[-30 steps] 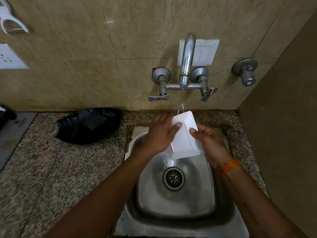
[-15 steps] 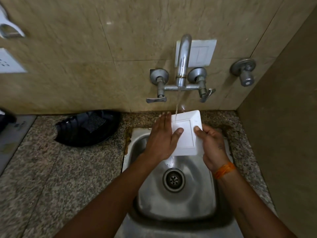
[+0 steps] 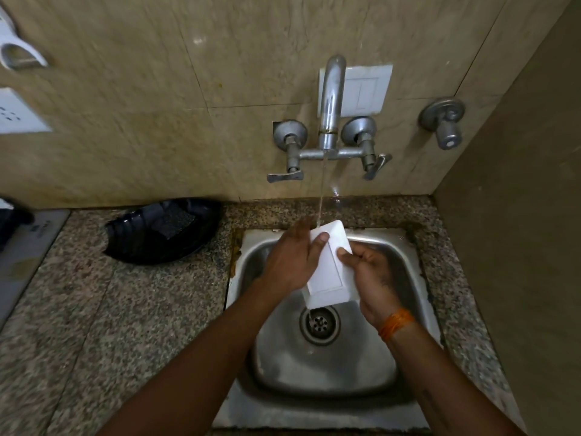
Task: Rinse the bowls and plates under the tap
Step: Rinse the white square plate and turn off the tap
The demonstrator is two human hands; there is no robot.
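Water stream (image 3: 321, 190) falls from the chrome wall tap (image 3: 330, 102) onto the top edge of a white square plastic plate (image 3: 327, 272), held tilted over the steel sink (image 3: 408, 278). Left hand (image 3: 290, 259) and right hand (image 3: 374, 278) both clamp its side edges, thumbs on the face. Plate hides part of the round drain (image 3: 320, 325). Black plastic tray (image 3: 163, 231) sits on the speckled granite counter (image 3: 94, 309), left of the sink.
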